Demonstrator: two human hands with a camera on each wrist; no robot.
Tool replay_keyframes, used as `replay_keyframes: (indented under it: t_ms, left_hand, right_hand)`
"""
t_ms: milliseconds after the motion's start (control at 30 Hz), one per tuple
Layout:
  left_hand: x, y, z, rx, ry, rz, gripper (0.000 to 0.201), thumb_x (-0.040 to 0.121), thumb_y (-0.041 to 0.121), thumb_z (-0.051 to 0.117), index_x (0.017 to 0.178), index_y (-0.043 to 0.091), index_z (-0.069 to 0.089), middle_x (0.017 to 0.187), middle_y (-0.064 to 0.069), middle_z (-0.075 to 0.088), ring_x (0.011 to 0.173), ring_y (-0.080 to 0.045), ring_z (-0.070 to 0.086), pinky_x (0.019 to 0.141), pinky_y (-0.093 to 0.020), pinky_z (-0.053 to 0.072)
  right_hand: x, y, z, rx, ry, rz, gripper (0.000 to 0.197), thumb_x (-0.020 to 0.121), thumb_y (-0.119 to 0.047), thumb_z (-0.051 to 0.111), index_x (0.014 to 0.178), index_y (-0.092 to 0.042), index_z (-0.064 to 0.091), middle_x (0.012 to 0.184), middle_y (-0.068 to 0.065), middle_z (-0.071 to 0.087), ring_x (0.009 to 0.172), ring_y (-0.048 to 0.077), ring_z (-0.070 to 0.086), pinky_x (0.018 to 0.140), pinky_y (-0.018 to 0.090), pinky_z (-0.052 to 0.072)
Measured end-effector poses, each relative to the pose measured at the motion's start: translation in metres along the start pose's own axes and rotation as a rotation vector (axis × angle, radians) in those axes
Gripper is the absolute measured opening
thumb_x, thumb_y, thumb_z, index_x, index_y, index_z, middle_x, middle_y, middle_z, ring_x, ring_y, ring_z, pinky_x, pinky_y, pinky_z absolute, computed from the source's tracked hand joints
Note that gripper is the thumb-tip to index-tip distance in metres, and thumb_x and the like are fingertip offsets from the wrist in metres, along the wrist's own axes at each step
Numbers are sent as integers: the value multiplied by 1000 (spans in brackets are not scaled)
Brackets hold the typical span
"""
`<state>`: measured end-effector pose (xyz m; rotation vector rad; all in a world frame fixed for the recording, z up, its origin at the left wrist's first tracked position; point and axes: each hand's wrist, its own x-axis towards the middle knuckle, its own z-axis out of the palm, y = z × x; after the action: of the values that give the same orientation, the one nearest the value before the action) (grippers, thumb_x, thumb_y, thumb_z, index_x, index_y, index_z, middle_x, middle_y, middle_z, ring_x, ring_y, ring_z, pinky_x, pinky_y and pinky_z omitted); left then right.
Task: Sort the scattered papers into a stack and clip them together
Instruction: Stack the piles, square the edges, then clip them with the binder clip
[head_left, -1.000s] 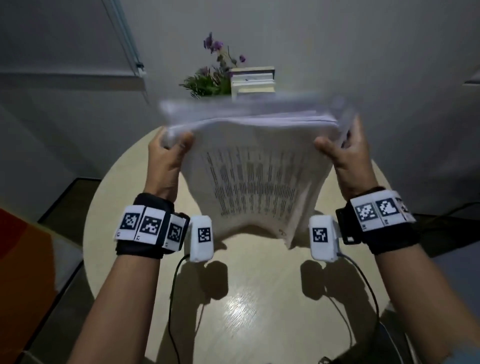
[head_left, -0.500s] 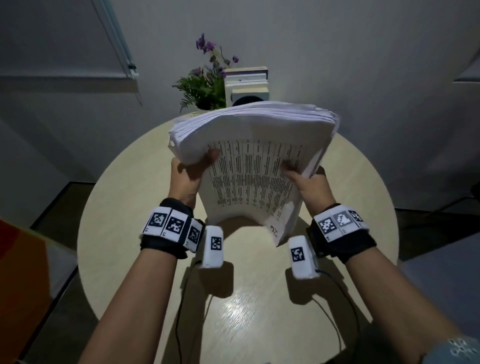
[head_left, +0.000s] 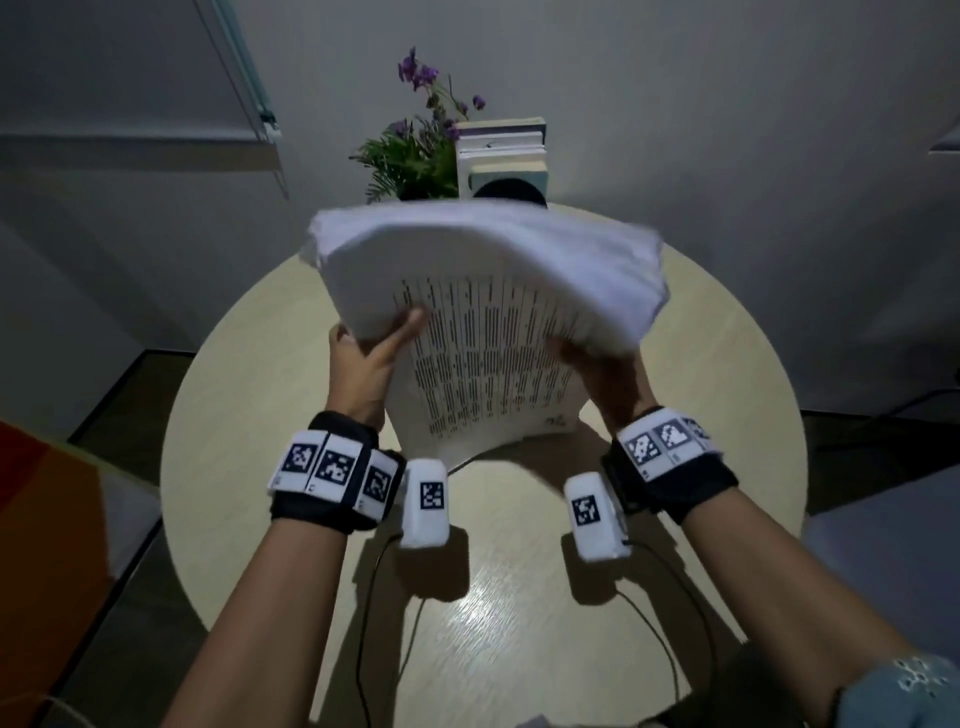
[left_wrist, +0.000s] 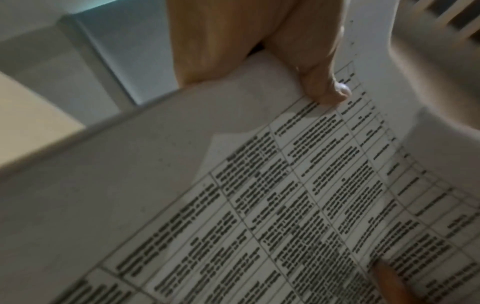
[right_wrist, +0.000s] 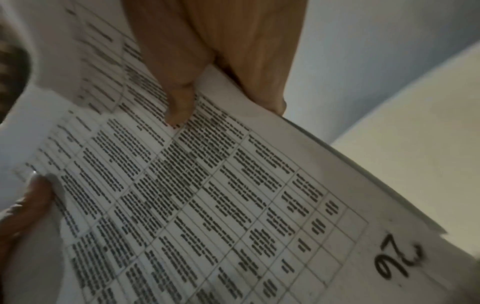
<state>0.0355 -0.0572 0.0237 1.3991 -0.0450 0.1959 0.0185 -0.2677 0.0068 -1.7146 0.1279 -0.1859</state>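
A thick stack of white papers (head_left: 483, 322) with printed tables stands on edge over the round table (head_left: 260, 415), its top bowed towards me. My left hand (head_left: 374, 348) grips its left side, thumb on the printed front sheet. My right hand (head_left: 597, 364) grips the right side, thumb in front. In the left wrist view my thumb (left_wrist: 324, 86) presses the stack of papers (left_wrist: 182, 185). In the right wrist view my thumb (right_wrist: 179, 98) lies on the printed stack (right_wrist: 207, 195), which carries a handwritten number at one corner. No clip shows in any view.
A potted plant with purple flowers (head_left: 410, 150) and a pile of books (head_left: 504, 156) stand at the table's far edge by the wall. A dark round object (head_left: 509, 195) sits just behind the stack. Cables (head_left: 395, 649) trail over the near part of the table.
Both hands have slid down the sides of the stack and moved closer together. The stack has dropped lower over the table, and its top now curls towards me.
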Motion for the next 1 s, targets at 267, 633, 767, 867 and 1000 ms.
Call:
replay_keyframes:
  t_ms: [267, 633, 767, 867, 1000]
  left_hand:
    - [10, 38, 3, -93, -15, 185, 44, 60, 43, 78, 93, 18, 63, 85, 10, 73, 86, -12, 65, 83, -36, 55]
    - [20, 29, 15, -135, -59, 160, 64, 50, 56, 80, 93, 14, 59, 79, 13, 74, 76, 0, 68, 68, -18, 54]
    - [17, 12, 8, -105, -71, 47, 65, 39, 40, 88, 90, 13, 59, 72, 14, 74, 70, 2, 68, 63, -15, 54]
    - [18, 15, 13, -82, -33, 70, 54, 44, 30, 87, 90, 14, 63, 73, 12, 74, 73, -1, 70, 64, -18, 55]
    - [22, 41, 17, -130, -18, 189, 36, 48, 42, 82, 77, 21, 73, 76, 10, 75, 75, -5, 69, 69, -23, 55]
  right_hand:
    - [11, -48, -19, 336, 48, -237, 62, 73, -37, 71, 119, -1, 48, 100, -3, 64, 91, -5, 62, 77, 14, 50]
    - [25, -45, -27, 477, 56, -128, 40, 47, -30, 77, 82, -17, 62, 63, -15, 72, 65, -2, 67, 61, 13, 52]
    - [24, -19, -17, 344, 44, -66, 40, 62, 12, 74, 97, -1, 62, 59, -18, 70, 62, -5, 66, 59, 11, 52]
    - [22, -21, -11, 372, 112, -31, 43, 64, 9, 76, 103, -2, 63, 69, -11, 72, 68, 2, 67, 63, 17, 55]
    - [24, -47, -17, 439, 129, -171, 21, 63, 2, 74, 69, -18, 74, 64, -13, 72, 66, 1, 67, 65, 20, 55]
